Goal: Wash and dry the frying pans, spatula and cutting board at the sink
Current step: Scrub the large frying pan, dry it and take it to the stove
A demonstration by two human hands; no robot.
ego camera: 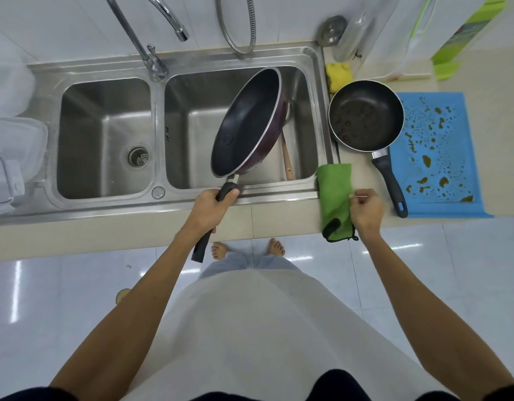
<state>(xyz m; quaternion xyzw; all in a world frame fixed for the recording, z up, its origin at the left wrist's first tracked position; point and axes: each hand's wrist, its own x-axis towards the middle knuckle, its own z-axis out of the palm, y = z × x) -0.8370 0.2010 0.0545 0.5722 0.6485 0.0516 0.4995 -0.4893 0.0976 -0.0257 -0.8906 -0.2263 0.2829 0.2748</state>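
**Head view: big pan tilted to drain**

The left hand point(213, 204) grips the large pan point(247, 123) by its handle, tipping it over the sink point(192, 111) mid-frame, likely shedding water. The right hand point(365, 209) apparently pinches the green cloth point(333, 195) on the counter point(279, 221).

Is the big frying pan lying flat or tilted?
Tilted. The big frying pan leans steeply over the right basin, held by the left hand.

Large frying pan point(247, 123) tilted over basin point(192, 117), wooden spatula point(287, 160) beneath; small wet pan point(365, 114) at edge of stained blue cutting board point(441, 146).
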